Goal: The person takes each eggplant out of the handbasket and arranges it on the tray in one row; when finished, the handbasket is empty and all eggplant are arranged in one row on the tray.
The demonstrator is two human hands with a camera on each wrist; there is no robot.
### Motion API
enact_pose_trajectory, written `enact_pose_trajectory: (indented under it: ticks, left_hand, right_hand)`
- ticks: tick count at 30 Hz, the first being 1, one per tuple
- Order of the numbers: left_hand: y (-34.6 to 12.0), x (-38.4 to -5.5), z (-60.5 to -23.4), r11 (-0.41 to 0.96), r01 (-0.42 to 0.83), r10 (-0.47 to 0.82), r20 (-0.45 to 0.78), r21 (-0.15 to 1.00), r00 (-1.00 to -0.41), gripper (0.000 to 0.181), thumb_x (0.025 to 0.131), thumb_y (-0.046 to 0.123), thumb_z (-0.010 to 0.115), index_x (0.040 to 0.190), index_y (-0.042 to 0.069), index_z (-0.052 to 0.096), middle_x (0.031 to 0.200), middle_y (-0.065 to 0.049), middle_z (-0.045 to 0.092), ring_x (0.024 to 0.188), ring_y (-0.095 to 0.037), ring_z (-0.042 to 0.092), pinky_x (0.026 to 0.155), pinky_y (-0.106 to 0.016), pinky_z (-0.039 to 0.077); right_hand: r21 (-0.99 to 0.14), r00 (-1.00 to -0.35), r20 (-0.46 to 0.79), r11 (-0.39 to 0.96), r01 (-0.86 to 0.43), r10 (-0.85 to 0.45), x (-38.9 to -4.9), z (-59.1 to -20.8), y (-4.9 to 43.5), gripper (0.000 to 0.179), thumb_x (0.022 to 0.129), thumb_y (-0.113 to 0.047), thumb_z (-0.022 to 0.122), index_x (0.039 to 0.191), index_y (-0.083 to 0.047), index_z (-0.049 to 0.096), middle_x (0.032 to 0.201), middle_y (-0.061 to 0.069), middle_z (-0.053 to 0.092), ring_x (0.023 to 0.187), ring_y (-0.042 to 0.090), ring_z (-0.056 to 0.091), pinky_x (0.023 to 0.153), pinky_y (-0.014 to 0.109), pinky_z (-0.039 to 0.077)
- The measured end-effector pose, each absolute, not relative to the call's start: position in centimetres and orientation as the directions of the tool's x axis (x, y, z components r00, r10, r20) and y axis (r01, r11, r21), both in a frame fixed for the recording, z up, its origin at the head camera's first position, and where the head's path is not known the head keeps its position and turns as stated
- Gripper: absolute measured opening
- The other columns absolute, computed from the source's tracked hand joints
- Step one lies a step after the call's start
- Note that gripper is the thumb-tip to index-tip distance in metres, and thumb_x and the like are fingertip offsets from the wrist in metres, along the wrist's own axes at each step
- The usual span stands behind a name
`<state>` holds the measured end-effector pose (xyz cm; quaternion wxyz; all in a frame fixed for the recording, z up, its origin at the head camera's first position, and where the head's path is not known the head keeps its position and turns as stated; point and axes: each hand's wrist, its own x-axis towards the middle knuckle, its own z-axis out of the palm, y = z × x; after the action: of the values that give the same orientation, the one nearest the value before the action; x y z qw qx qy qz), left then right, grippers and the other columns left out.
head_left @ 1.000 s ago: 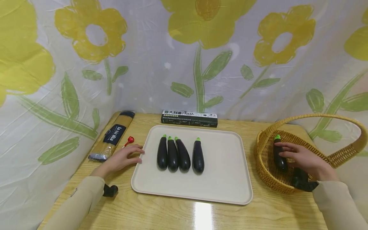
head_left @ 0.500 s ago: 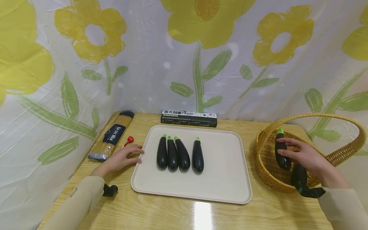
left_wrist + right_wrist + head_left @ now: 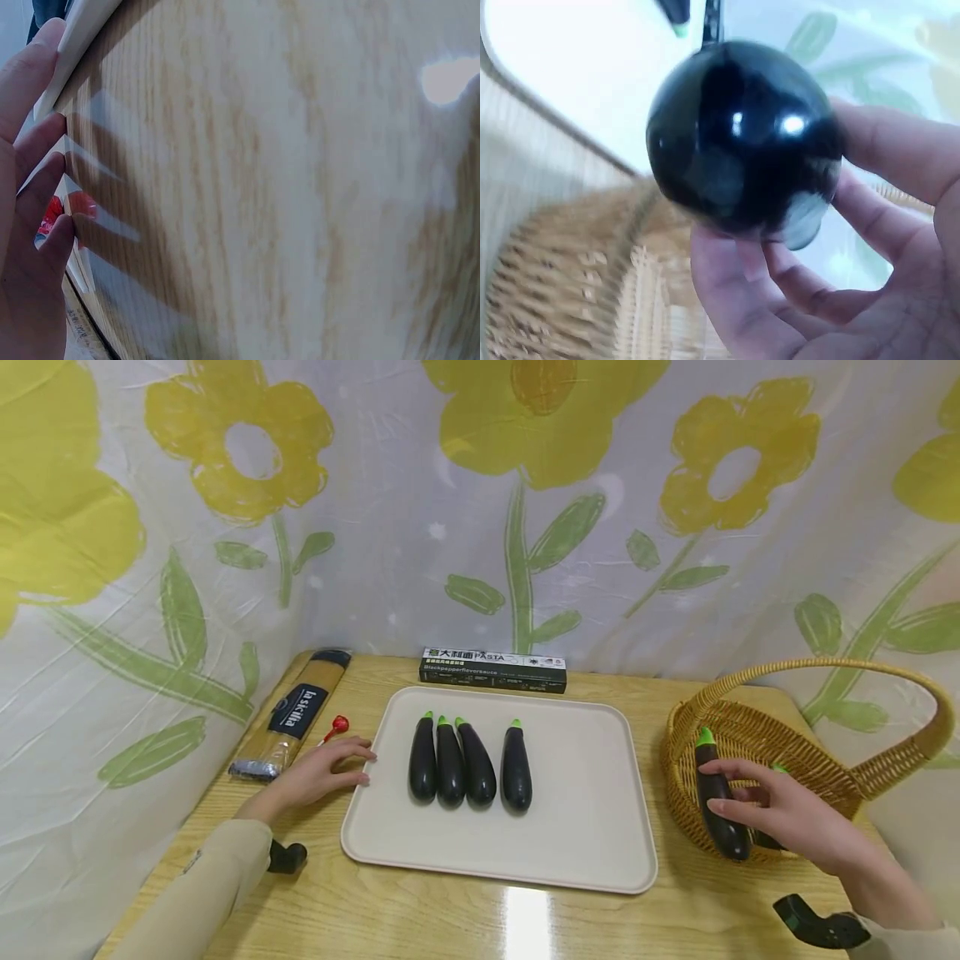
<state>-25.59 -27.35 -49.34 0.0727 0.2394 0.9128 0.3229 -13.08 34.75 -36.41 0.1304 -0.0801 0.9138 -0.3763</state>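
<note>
My right hand [image 3: 783, 814] grips a dark eggplant [image 3: 718, 802] with a green stem end, tilted over the near left side of the wicker basket [image 3: 678, 793]. In the right wrist view, the round end of this eggplant [image 3: 727, 150] faces the camera, with the thumb and fingers around it. A second eggplant in the basket shows only its green tip [image 3: 780, 768] and a dark bit beneath the hand. My left hand [image 3: 322, 772] rests at the left rim of the cream tray [image 3: 585, 852], fingers loosely extended. Several eggplants [image 3: 468, 768] lie on the tray, stem ends pointing away.
A black pasta box [image 3: 492, 672] lies behind the tray. Left of the tray are a bag of spaghetti [image 3: 300, 714] and a red lollipop [image 3: 340, 725]. The basket's tall handle [image 3: 847, 667] arches over its far side. A flowered curtain [image 3: 390, 527] closes off the back.
The right hand has lifted the eggplant from inside the basket and brought it toward the near left rim. The left hand and the eggplants on the tray have stayed put.
</note>
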Motion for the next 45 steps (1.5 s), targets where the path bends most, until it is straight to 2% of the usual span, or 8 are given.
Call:
enact_pose_trajectory:
  ticks: [5,13,18,21,25,29,39,45]
  left_hand:
    - [-27.4,-25.5,-49.4,0.681,0.367,0.472,0.003,0.634,-0.882,0.035,0.090,0.035,0.071,0.121,0.019,0.067,0.145,-0.015,0.048,0.138,-0.039,0.036,0.111,-0.060,0.027]
    - [-27.4,-25.5,-49.5,0.681,0.366,0.472,0.002,0.634,-0.881,0.036,0.089,0.036,0.071,0.121,0.018,0.066,0.144,-0.015,0.048,0.138,-0.040,0.036,0.111,-0.061,0.027]
    - [-27.5,-25.5,-49.5,0.680,0.357,0.466,-0.002,0.640,-0.885,0.037,0.089,0.035,0.072,0.121,0.018,0.066,0.144,-0.014,0.049,0.138,-0.039,0.036,0.111,-0.060,0.026]
    - [-27.5,-25.5,-49.5,0.682,0.354,0.464,-0.005,0.640,-0.886,0.036,0.089,0.035,0.072,0.121,0.018,0.067,0.144,-0.015,0.049,0.138,-0.039,0.036,0.111,-0.061,0.026]
    - [-27.5,-25.6,-49.4,0.674,0.368,0.472,0.010,0.641,-0.882,0.036,0.089,0.034,0.072,0.121,0.017,0.067,0.144,-0.016,0.049,0.137,-0.041,0.036,0.110,-0.061,0.027]
    - [-27.4,-25.6,-49.2,0.670,0.381,0.482,0.017,0.637,-0.876,0.036,0.090,0.034,0.072,0.121,0.016,0.067,0.144,-0.017,0.049,0.137,-0.041,0.036,0.110,-0.061,0.027]
    - [-27.1,-25.5,-49.0,0.664,0.377,0.484,0.013,0.645,-0.875,0.037,0.090,0.030,0.072,0.122,0.013,0.066,0.144,-0.018,0.048,0.137,-0.041,0.037,0.111,-0.059,0.026]
    - [-27.2,-25.5,-49.0,0.652,0.376,0.483,0.022,0.659,-0.876,0.041,0.090,0.029,0.073,0.125,0.010,0.064,0.143,-0.018,0.050,0.136,-0.040,0.039,0.111,-0.059,0.028]
  right_hand:
    - [-0.734,-0.944,-0.201,0.678,-0.032,-0.263,-12.4,-36.6,33.6,0.049,0.097,-0.035,0.062,0.139,-0.014,0.049,0.148,0.021,0.037,0.122,0.049,0.047,0.080,0.041,0.052]
    - [-0.846,-0.918,-0.245,0.531,0.045,-0.313,-11.4,-36.8,32.5,0.046,0.097,-0.024,0.062,0.138,-0.008,0.046,0.145,0.019,0.034,0.115,0.035,0.051,0.075,0.036,0.056]
    - [-0.867,-0.903,-0.240,0.498,0.034,-0.355,-11.7,-37.3,31.3,0.045,0.095,-0.023,0.065,0.135,-0.010,0.049,0.144,0.020,0.037,0.117,0.037,0.052,0.076,0.036,0.056]
    - [-0.878,-0.889,-0.239,0.477,0.026,-0.390,-12.4,-38.0,30.6,0.046,0.095,-0.022,0.065,0.136,-0.007,0.049,0.143,0.024,0.038,0.120,0.039,0.052,0.078,0.036,0.056]
    - [-0.863,-0.876,-0.246,0.505,0.002,-0.416,-13.6,-39.2,29.5,0.047,0.095,-0.023,0.066,0.135,-0.006,0.049,0.135,0.025,0.048,0.111,0.035,0.058,0.078,0.034,0.056]
    - [-0.833,-0.877,-0.266,0.553,0.000,-0.400,-15.2,-40.2,28.1,0.047,0.093,-0.029,0.069,0.133,-0.010,0.052,0.126,0.019,0.056,0.104,0.028,0.060,0.079,0.032,0.054]
    - [-0.830,-0.888,-0.260,0.557,0.005,-0.379,-19.6,-41.6,24.4,0.047,0.091,-0.027,0.072,0.130,-0.010,0.054,0.126,0.018,0.053,0.106,0.027,0.061,0.081,0.037,0.055]
    - [-0.831,-0.878,-0.213,0.553,-0.067,-0.428,-21.3,-42.1,23.2,0.045,0.092,-0.022,0.069,0.130,-0.005,0.052,0.122,0.019,0.053,0.102,0.025,0.063,0.080,0.036,0.056]
